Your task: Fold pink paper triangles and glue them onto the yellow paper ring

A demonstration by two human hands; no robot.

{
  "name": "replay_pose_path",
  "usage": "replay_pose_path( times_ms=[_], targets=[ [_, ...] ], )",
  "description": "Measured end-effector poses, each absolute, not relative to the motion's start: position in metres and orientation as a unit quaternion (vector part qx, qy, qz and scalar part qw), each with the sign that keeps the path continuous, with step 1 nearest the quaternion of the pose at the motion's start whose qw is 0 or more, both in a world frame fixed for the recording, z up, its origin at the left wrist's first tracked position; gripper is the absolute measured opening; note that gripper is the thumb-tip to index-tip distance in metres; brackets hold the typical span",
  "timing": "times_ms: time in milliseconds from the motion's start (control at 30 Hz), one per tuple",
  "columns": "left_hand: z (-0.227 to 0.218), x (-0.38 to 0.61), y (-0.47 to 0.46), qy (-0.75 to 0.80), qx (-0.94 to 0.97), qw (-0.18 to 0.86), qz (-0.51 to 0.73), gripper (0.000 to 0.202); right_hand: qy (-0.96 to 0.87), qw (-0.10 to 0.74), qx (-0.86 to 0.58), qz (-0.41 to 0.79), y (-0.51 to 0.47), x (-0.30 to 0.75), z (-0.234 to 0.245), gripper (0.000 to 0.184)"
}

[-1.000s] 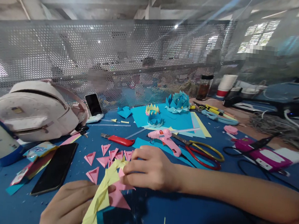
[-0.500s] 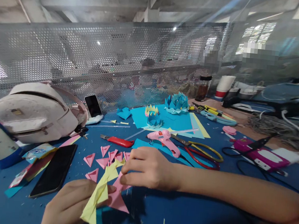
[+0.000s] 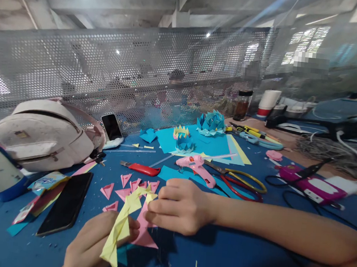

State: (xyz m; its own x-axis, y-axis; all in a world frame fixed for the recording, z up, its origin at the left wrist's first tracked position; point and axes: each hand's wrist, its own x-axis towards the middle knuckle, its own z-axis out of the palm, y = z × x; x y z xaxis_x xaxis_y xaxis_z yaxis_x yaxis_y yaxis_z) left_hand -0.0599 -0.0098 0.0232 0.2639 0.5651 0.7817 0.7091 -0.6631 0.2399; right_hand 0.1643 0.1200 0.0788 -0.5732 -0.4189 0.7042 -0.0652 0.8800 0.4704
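Observation:
My left hand [image 3: 96,244] at the bottom of the view is closed round a folded yellow paper strip [image 3: 120,227] that rises toward the middle of the table. My right hand [image 3: 182,206] reaches in from the right, its fingers pinched on the strip's upper end and a pink paper piece [image 3: 144,227] beneath it. Several small pink folded triangles [image 3: 124,187] lie on the blue table just beyond both hands.
A black phone [image 3: 64,204] lies left of my hands, near a white backpack [image 3: 44,134]. Behind the triangles are a red utility knife [image 3: 141,168], a pink glue gun [image 3: 198,168], red-and-yellow scissors [image 3: 240,182] and blue paper flowers [image 3: 211,122]. A perforated metal screen [image 3: 77,67] backs the table.
My left hand has shifted right and slightly up with the yellow strip. My right hand has stayed pinched on the paper, moving a little down and right.

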Motion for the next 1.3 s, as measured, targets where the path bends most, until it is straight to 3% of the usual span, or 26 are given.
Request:
replay_pose_path(
  times_ms=[233,467,767,1000,1300],
  targets=[
    [0.051,-0.039,0.004,-0.216,-0.903,0.155,-0.337,0.038,-0.879,0.353,0.241,-0.213,0.121,0.173,0.062,0.025],
    [0.033,-0.014,0.000,-0.244,-0.905,0.210,-0.278,0.038,-0.944,0.252,0.160,-0.140,0.112,0.194,0.044,0.035],
    [0.031,-0.015,0.004,-0.256,-0.907,0.222,-0.249,0.040,-0.971,0.220,0.060,-0.069,0.109,0.198,0.035,0.038],
    [0.033,-0.015,0.006,-0.268,-0.907,0.196,-0.258,0.042,-0.985,0.161,0.036,-0.056,0.114,0.199,0.025,0.024],
    [0.035,-0.015,0.007,-0.271,-0.904,0.204,-0.259,0.043,-0.978,0.202,0.006,-0.060,0.114,0.197,0.031,0.038]
  ],
)
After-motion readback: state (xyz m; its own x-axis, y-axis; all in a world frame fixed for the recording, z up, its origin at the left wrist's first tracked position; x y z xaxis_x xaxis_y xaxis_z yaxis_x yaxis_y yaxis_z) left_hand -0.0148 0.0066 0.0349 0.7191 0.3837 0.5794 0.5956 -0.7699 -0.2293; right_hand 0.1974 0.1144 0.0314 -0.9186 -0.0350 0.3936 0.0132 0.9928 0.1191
